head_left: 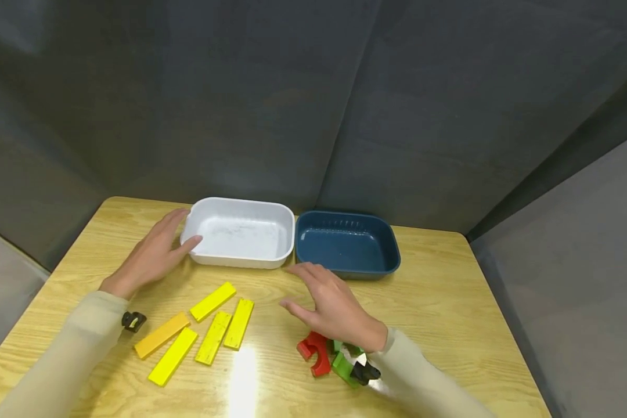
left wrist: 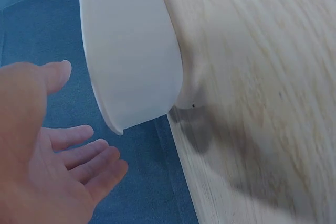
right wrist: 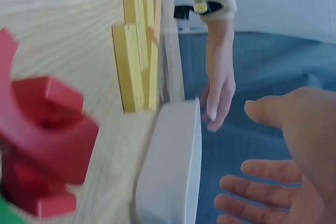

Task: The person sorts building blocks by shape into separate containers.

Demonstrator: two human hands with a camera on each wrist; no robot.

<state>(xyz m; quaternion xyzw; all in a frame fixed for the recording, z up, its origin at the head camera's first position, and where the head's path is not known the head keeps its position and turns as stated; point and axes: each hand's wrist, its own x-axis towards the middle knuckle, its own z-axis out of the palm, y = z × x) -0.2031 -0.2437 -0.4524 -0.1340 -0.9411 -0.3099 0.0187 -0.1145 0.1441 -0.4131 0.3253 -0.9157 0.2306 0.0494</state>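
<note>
At the left end of the white tub (head_left: 242, 259) is my left hand (head_left: 159, 247), thumb and fingers spread around its corner. In the left wrist view a gap shows between the left hand (left wrist: 63, 166) and the tub wall (left wrist: 136, 51). My right hand (head_left: 334, 305) hovers over the table in front of the dark blue tub (head_left: 345, 271), fingers apart and holding nothing. Under its wrist lie red arch-shaped blocks (head_left: 321, 354) and green blocks (head_left: 343, 367), partly hidden by the sleeve and wrist camera. The right wrist view shows the red blocks (right wrist: 52, 129) close up.
Several yellow blocks (head_left: 212, 338) and an orange-yellow block (head_left: 162, 335) lie flat on the wooden table (head_left: 449, 325), between the arms. Both tubs stand side by side at the back edge, against a dark cloth wall (head_left: 251, 116). A grey panel (head_left: 580, 261) borders the right side.
</note>
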